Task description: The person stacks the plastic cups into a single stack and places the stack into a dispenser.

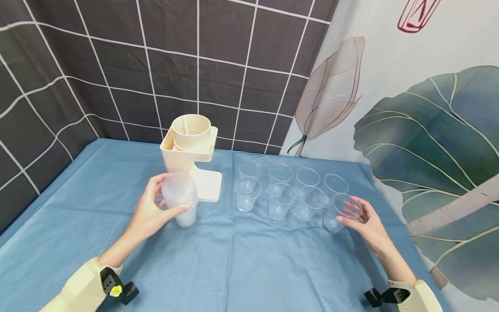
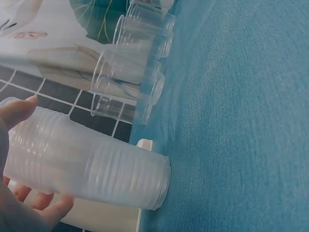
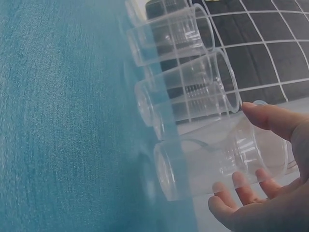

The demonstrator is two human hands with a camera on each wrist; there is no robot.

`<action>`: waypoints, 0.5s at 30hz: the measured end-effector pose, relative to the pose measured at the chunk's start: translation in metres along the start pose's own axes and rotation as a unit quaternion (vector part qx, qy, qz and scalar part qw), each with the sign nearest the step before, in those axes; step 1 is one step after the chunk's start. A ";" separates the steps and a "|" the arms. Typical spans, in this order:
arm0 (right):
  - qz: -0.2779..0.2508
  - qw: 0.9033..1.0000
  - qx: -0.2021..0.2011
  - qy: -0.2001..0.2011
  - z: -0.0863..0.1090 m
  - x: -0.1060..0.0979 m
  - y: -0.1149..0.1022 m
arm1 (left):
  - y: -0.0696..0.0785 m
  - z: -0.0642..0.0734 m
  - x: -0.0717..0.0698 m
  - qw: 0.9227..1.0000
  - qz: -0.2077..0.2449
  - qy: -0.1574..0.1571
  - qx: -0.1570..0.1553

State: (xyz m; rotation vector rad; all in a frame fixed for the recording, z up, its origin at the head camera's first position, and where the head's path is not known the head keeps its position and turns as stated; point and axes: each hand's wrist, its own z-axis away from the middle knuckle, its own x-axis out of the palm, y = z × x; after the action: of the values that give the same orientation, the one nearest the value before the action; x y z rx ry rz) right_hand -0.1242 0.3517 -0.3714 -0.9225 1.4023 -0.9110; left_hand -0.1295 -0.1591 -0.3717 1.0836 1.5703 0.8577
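Observation:
My left hand [image 1: 153, 211] grips a tall stack of nested clear plastic cups [image 1: 185, 212], thumb on one side and fingers on the other. In the left wrist view the stack [image 2: 101, 159] stands with its bottom at the blue cloth. Over at the right, my right hand [image 1: 368, 227] holds a single clear plastic cup [image 1: 332, 222] near its rim. The right wrist view shows this cup [image 3: 198, 166] between thumb and fingers, its base at the cloth. It is the rightmost of the front row of cups [image 1: 279, 203]; a second row [image 1: 280, 171] stands behind.
A cream plastic stand [image 1: 170, 159] with a round holder [image 1: 192, 138] on top and a flat base plate [image 1: 210, 186] is just behind the stack. Blue cloth [image 1: 234, 268] covers the table. A dark tiled-pattern curtain [image 1: 222, 43] and a leaf-print curtain [image 1: 390, 52] hang behind.

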 end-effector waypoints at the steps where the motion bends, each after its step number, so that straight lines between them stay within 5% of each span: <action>1: 0.000 1.000 -0.001 0.003 0.000 0.000 -0.001 | 0.000 0.000 0.000 1.000 0.000 0.000 0.000; 15: 0.029 0.997 -0.037 0.053 0.002 0.003 -0.013 | -0.001 0.000 -0.001 1.000 0.006 -0.004 0.002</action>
State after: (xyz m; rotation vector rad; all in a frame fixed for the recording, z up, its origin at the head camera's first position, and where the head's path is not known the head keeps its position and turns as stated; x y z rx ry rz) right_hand -0.1220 0.3436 -0.3608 -0.8943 1.5553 -0.8805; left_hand -0.1296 -0.1600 -0.3726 1.0996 1.5612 0.8579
